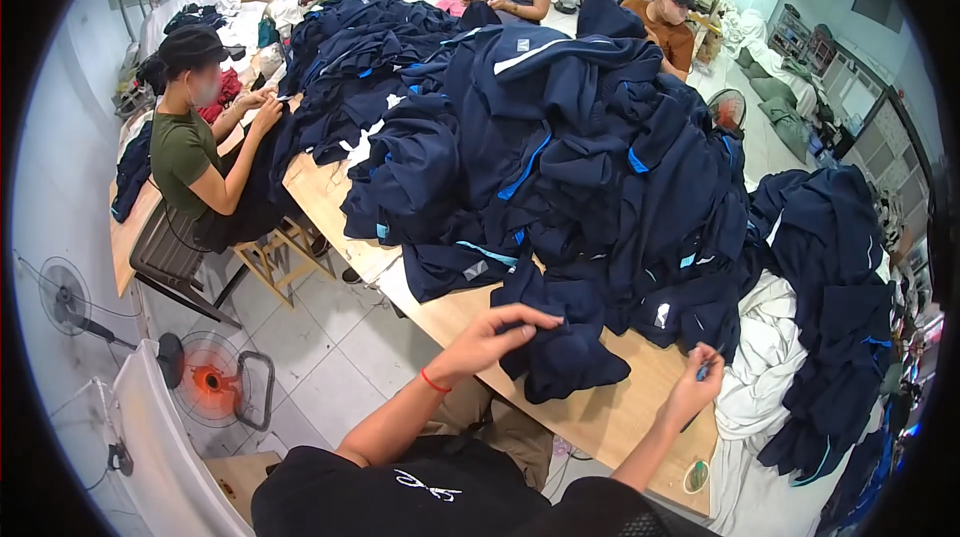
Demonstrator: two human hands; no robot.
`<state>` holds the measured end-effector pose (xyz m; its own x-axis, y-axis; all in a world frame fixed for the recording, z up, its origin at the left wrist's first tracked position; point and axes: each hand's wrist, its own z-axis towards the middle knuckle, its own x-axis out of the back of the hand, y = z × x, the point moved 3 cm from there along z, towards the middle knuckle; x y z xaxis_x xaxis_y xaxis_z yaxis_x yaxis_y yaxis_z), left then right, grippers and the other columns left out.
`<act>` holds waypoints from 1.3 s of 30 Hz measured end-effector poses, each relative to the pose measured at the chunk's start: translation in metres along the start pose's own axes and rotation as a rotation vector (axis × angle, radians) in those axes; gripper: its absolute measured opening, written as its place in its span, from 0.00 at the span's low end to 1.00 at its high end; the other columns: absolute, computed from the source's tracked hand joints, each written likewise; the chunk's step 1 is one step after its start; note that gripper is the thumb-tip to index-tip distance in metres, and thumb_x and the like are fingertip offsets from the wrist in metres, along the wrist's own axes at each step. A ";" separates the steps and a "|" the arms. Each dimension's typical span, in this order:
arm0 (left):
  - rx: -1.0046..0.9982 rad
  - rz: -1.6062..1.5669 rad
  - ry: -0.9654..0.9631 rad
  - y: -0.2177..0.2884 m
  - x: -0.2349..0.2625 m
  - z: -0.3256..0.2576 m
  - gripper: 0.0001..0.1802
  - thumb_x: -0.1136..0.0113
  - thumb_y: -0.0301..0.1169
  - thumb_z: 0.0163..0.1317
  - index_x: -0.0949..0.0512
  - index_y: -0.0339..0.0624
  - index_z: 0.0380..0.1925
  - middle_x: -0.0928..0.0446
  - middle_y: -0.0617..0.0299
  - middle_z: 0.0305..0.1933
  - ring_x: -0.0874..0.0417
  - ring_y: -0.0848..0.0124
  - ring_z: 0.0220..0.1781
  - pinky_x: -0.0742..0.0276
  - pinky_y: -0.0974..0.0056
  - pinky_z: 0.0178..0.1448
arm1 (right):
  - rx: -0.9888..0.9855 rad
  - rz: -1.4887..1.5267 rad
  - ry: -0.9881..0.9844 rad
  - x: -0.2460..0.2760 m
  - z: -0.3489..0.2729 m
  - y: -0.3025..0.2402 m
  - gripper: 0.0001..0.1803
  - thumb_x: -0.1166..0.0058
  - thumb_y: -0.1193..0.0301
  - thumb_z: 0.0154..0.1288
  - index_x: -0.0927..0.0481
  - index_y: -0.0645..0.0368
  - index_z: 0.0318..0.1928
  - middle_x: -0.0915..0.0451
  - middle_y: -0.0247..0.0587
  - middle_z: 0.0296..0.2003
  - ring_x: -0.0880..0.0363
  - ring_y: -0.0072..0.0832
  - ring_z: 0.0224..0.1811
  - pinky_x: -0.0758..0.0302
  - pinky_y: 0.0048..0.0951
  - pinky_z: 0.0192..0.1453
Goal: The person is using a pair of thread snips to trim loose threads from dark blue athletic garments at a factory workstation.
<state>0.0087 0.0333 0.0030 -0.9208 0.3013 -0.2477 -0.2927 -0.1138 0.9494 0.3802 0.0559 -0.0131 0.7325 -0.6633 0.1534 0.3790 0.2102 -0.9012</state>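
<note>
A dark navy garment [570, 362] lies bunched at the front edge of the wooden table [640, 417], below a big heap of similar clothing. At its upper side is my left hand [490, 337], thumb and forefinger closing on the cloth; the exact fingertip contact is small and hard to see. To the right, my right hand [692, 387] is raised above the table, fingers curled around a small blue-handled tool [703, 371] that looks like thread snips. Its tip points up, apart from the garment. A red string bracelet [435, 381] circles my left wrist.
The navy heap [590, 167] covers most of the table. White cloth [765, 367] and more navy garments [830, 337] hang at the right. A small round item [696, 477] sits by the near right corner. Co-workers [195, 127] sit around the heap; a floor fan [212, 377] glows orange.
</note>
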 end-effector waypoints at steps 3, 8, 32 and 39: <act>-0.131 0.132 0.271 0.010 0.023 0.012 0.16 0.46 0.21 0.80 0.19 0.35 0.63 0.16 0.58 0.64 0.19 0.68 0.69 0.30 0.61 0.78 | 0.001 -0.057 -0.156 -0.007 0.010 -0.008 0.05 0.39 0.76 0.77 0.16 0.66 0.47 0.17 0.36 0.40 0.21 0.24 0.45 0.23 0.29 0.57; -0.262 0.039 0.559 -0.016 0.067 -0.014 0.28 0.56 0.11 0.74 0.31 0.37 0.72 0.24 0.51 0.71 0.18 0.58 0.71 0.26 0.58 0.79 | -0.195 -0.243 -0.370 -0.009 -0.079 0.111 0.16 0.31 0.75 0.69 0.15 0.67 0.54 0.14 0.45 0.47 0.16 0.39 0.55 0.23 0.38 0.67; 0.558 -0.724 -0.133 -0.131 -0.028 0.014 0.46 0.60 0.70 0.80 0.29 0.41 0.75 0.22 0.51 0.72 0.21 0.61 0.74 0.25 0.53 0.76 | 0.314 -0.055 -0.630 -0.053 -0.117 -0.141 0.12 0.33 0.82 0.68 0.14 0.65 0.51 0.13 0.44 0.48 0.14 0.38 0.51 0.21 0.37 0.61; 0.321 0.439 0.025 -0.171 0.010 -0.038 0.46 0.19 0.42 0.58 0.28 0.38 0.73 0.26 0.44 0.73 0.27 0.50 0.77 0.33 0.54 0.81 | -0.179 -0.264 -0.589 -0.029 -0.120 0.003 0.17 0.50 0.65 0.86 0.13 0.66 0.49 0.11 0.48 0.34 0.12 0.38 0.39 0.19 0.39 0.52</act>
<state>0.0401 0.0199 -0.1693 -0.9458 0.2674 0.1844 0.2106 0.0724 0.9749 0.2919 -0.0105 -0.0687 0.8336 -0.1625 0.5279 0.5253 -0.0618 -0.8486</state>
